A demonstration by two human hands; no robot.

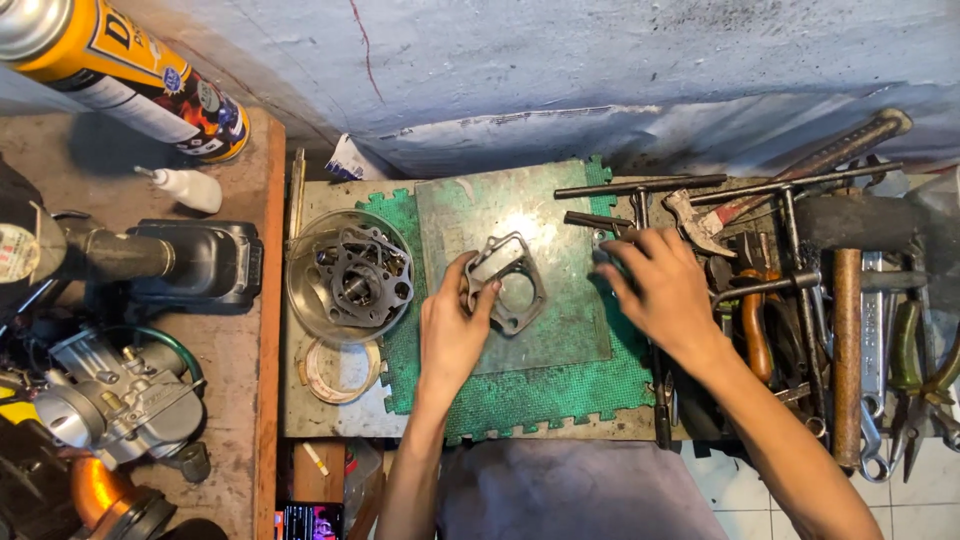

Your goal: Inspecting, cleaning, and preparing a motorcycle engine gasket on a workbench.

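1. Gripping a flat metal gasket (507, 282) by its 9 o'clock edge, the left hand (452, 330) holds it over the steel plate (560, 330) on the green foam mat (520, 395).
2. Right hand (658, 290) lies spread, palm down, at the plate's 3 o'clock edge, fingertips touching a dark tool.
3. Bare plate shows at 6 o'clock of the gasket.
4. T-handle wrenches (790, 230) crowd the table at 3 o'clock; a bowl of parts (350, 275) sits at 9.

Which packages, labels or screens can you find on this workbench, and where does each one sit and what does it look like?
Yellow spray can with a printed label: top left, lying tilted, cylindrical, silver top.
Small white squeeze bottle: just below the can, on the wooden shelf, nozzle pointing left.
Small lit screen: bottom edge, left of the person's left arm, dark with pink and red glow.
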